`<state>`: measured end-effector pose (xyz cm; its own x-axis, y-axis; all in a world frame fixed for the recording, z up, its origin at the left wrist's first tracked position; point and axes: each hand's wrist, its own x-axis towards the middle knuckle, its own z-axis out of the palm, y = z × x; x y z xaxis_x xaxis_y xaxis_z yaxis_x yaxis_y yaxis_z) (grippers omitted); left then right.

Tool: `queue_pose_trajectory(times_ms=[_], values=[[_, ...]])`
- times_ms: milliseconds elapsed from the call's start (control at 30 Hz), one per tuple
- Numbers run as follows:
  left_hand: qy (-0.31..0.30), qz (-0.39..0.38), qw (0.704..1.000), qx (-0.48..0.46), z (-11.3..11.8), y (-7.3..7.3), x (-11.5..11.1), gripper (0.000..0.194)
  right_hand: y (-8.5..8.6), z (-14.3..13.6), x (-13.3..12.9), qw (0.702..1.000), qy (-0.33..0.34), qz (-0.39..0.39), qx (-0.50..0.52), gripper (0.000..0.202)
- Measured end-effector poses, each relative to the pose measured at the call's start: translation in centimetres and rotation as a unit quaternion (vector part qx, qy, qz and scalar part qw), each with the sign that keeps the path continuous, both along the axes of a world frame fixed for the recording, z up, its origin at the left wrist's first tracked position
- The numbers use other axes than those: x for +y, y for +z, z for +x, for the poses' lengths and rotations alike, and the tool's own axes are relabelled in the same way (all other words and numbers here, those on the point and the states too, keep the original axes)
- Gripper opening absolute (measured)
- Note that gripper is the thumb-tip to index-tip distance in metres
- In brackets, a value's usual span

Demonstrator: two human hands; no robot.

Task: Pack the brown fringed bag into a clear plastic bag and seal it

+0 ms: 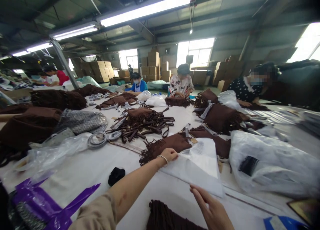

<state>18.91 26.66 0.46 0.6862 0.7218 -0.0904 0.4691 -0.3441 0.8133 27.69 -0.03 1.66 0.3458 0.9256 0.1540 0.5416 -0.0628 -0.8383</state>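
Observation:
My left hand (170,155), with a bracelet at the wrist, is closed on the upper left edge of a white translucent plastic bag (200,163). The fingertips of my right hand (211,205) are pinched together at the bag's near edge. Behind my left hand lies a dark brown fringed bag (172,144), partly under the plastic. Another brown fringed piece (167,216) lies at the bottom, left of my right hand. A small black item (116,176) rests left of my left forearm.
Brown straps and fringed pieces (142,121) are heaped mid-table. Clear plastic bags (272,163) lie at the right, coiled grey straps (97,140) and purple plastic (37,203) at the left. Several people sit across the table, one in a floral top (181,84). Cartons (151,68) stand behind.

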Motion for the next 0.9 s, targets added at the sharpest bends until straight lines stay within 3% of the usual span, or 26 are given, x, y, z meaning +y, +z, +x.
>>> queue_pose_trajectory(times_ms=[100,233,300,400,500,567,633,667,700,767,833,900], values=[[-0.013,-0.025,0.999,-0.04,0.8,0.3,-1.8,0.023,1.5,1.4,5.8,0.964,-0.057,-0.143,0.215,0.051],[-0.017,-0.025,0.998,-0.047,2.0,0.3,-3.4,0.016,0.2,2.5,11.7,0.932,-0.095,-0.15,0.315,0.048],[0.035,-0.009,0.999,-0.033,2.3,0.5,-2.7,0.023,-0.8,3.0,12.1,0.922,-0.112,-0.139,0.344,0.039],[0.132,0.039,0.99,-0.019,2.7,1.4,-0.8,0.032,-1.3,3.1,10.1,0.899,-0.122,-0.149,0.394,0.038],[0.134,0.098,0.986,-0.03,3.4,2.8,-0.8,0.028,0.5,2.2,6.9,0.884,-0.066,-0.192,0.42,0.048],[0.076,0.132,0.987,-0.042,3.7,3.8,-2.7,0.026,3.0,1.6,5.2,0.939,-0.013,-0.142,0.313,0.049],[0.006,0.16,0.986,-0.055,3.6,4.8,-5.4,0.026,5.7,1.8,4.3,0.998,0.004,-0.005,0.055,0.045],[-0.027,0.175,0.982,-0.062,3.4,5.3,-6.8,0.027,6.9,2.3,4.1,0.993,-0.009,0.06,-0.096,0.045],[-0.06,0.197,0.976,-0.066,3.0,5.8,-8.1,0.029,7.8,3.0,3.9,0.969,-0.033,0.096,-0.225,0.046],[-0.126,0.261,0.955,-0.06,1.8,6.8,-10.0,0.035,8.6,5.0,3.7,0.92,-0.065,0.074,-0.379,0.042],[-0.184,0.327,0.926,-0.042,0.2,7.7,-11.0,0.04,8.2,6.9,3.1,0.906,-0.076,0.015,-0.417,0.037],[-0.204,0.335,0.919,-0.024,-1.7,8.4,-11.3,0.036,7.2,8.3,1.6,0.912,-0.07,-0.014,-0.405,0.039]])
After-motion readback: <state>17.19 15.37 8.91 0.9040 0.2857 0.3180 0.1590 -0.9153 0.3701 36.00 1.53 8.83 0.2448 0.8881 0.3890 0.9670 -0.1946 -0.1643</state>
